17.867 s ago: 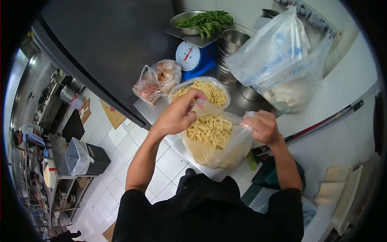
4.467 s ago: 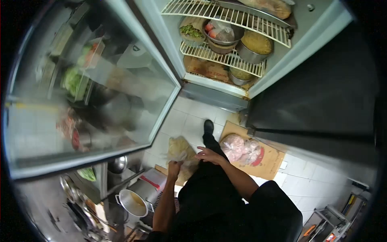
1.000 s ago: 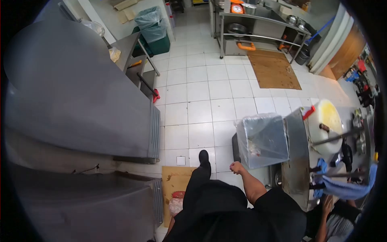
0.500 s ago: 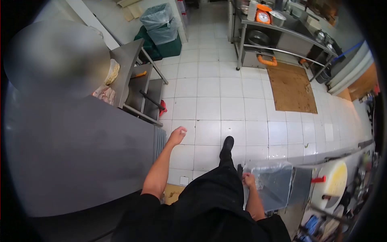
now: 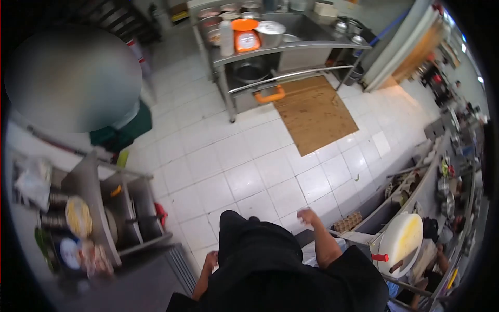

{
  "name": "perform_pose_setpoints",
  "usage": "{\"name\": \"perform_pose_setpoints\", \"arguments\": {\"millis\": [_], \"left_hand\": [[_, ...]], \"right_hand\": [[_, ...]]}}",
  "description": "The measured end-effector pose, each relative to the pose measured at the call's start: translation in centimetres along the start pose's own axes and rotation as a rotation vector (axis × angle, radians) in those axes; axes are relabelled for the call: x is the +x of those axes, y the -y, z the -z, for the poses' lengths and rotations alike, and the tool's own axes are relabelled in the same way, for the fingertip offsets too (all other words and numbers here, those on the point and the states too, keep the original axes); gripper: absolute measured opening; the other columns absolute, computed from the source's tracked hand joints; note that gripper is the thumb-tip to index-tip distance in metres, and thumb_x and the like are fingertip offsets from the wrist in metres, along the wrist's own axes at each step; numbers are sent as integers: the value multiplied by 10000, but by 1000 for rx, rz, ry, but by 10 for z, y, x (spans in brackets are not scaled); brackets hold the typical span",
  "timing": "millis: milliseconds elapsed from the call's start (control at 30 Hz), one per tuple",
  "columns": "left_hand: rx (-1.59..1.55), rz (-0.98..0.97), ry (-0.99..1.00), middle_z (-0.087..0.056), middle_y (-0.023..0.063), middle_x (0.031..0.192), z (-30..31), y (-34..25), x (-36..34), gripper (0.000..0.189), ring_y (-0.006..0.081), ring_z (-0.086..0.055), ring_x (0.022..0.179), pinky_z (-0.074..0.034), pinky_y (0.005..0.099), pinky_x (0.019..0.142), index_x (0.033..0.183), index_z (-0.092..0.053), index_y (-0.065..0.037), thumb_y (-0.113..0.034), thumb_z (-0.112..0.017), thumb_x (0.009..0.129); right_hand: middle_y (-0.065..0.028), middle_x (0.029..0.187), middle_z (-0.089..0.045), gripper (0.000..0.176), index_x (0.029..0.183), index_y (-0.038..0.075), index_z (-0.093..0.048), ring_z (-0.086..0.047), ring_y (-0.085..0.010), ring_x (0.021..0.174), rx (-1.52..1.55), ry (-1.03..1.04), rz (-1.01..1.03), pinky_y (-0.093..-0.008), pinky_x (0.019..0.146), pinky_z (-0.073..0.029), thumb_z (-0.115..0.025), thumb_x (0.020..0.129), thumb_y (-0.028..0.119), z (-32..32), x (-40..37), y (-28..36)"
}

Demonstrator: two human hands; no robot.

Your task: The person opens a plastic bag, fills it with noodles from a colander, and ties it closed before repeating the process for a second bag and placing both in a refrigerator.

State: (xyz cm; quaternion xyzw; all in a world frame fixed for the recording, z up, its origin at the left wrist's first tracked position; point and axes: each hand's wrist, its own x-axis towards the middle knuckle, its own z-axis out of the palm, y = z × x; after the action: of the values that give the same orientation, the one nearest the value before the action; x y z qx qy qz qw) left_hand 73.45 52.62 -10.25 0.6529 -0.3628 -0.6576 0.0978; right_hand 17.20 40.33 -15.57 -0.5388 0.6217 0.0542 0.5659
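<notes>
My left hand (image 5: 211, 259) hangs low beside my black trouser leg, near the ribbed edge of a grey metal surface (image 5: 179, 268). It looks empty, its fingers loosely bent and partly hidden. On the other side, my right hand (image 5: 306, 216) is held out over the white tiled floor (image 5: 244, 179). Its fingers are slightly blurred and loosely apart, with nothing visible in them. Below the right forearm, a clear plastic-lined bin (image 5: 310, 255) is partly covered by my body. Close to that arm lies a red handle (image 5: 380, 257) beside a round white board (image 5: 400, 242) with yellow stains.
Ahead stands a steel sink table (image 5: 291, 52) bearing an orange scale (image 5: 246, 39) and a metal pot (image 5: 271, 34). Cardboard (image 5: 314, 114) lies on the floor before it. At left, a steel shelf unit (image 5: 125, 208) stands near a green bin (image 5: 132, 130). Egg trays (image 5: 348, 222) are at right.
My view has turned right and moved forward, bringing the sink table closer. My right hand has left the lined bin's edge and swung forward; my left hand has dropped back beside my leg.
</notes>
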Motion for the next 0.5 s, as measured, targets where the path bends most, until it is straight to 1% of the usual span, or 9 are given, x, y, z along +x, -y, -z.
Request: {"name": "perform_pose_setpoints", "arguments": {"millis": [33,67,200,300,333,400,433,467,500], "left_hand": [[165,-490,14,-622,87,819,0,8,5,244,206,-599,696,-496,387,617,1068,-578,-68,-169,-440,894],[235,-671,29,-618,74,797,4,-26,0,223,191,-591,673,-482,347,577,1056,-575,-76,-145,-478,867],[208,-230,116,-615,66,792,32,-76,70,220,181,-585,661,-471,330,556,1050,-576,-81,-150,-488,861],[208,-35,260,-613,60,788,68,-139,160,218,173,-581,652,-463,318,540,1046,-577,-84,-154,-495,857],[176,61,320,-612,58,787,78,-167,194,217,170,-579,649,-460,313,535,1044,-577,-85,-155,-497,855],[156,303,366,-610,54,784,104,-238,270,216,165,-576,644,-455,305,524,1041,-577,-87,-157,-502,852],[634,150,421,-606,44,784,88,-366,236,231,145,-558,622,-433,274,494,1064,-570,-92,-170,-484,864],[864,55,401,-609,48,796,100,-390,277,237,138,-551,618,-439,280,488,1079,-561,-96,-170,-458,879],[770,170,380,-609,50,802,110,-432,314,247,137,-547,615,-438,276,481,1092,-556,-100,-170,-454,878]], "right_hand": [[-107,665,-616,298,1025,9,-616,-597,-193,516,493,-397,-8,-327,456,-481,-486,819,181,39,-18,61],[-95,704,-626,287,1037,5,-616,-607,-168,565,535,-496,-42,-304,476,-488,-503,811,142,81,-19,105],[-60,788,-640,310,1093,30,-602,-582,-117,603,619,-730,195,-245,507,-471,-525,817,148,170,7,176],[-78,780,-643,312,1063,51,-623,-598,-136,625,694,-691,167,-277,533,-489,-551,782,169,167,30,163],[-106,802,-654,308,1032,61,-638,-611,-174,627,369,-790,179,-318,577,-508,-563,756,175,156,26,154],[-163,940,-656,351,1022,59,-646,-627,-298,828,260,-733,-40,-382,786,-494,-586,719,227,137,-5,160],[-171,977,-647,367,1030,74,-650,-605,-320,921,414,-700,-173,-394,838,-473,-586,713,247,123,-18,153],[-167,1015,-638,366,1035,76,-648,-603,-323,940,413,-761,-233,-396,853,-467,-583,714,238,99,-29,138],[-162,1031,-634,394,1071,79,-632,-596,-331,956,446,-819,-337,-399,864,-461,-586,713,237,74,-41,122]]}}
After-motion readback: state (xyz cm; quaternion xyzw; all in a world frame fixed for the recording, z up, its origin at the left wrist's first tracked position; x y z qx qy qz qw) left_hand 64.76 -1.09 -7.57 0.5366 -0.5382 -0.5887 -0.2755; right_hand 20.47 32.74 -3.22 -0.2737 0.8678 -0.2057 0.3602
